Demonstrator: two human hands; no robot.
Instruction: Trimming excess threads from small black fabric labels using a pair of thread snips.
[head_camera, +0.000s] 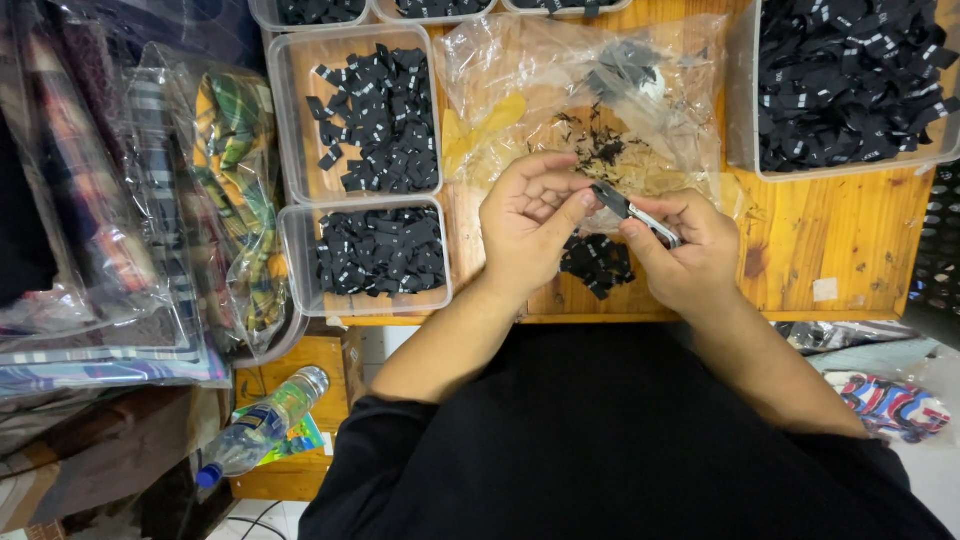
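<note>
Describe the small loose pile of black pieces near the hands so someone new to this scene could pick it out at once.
Start at the wooden table and find the left hand and right hand at its near edge. The small pile of black labels lies on the bare wood between and just below them. Unlike the other black labels, it sits in no clear plastic tub.

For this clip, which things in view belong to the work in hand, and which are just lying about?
In hand:
left hand
right hand
small snips
loose black labels
tubs of black labels
clear bag with trimmings

Lying about:
water bottle
bagged checked fabric
patterned cloth
</note>
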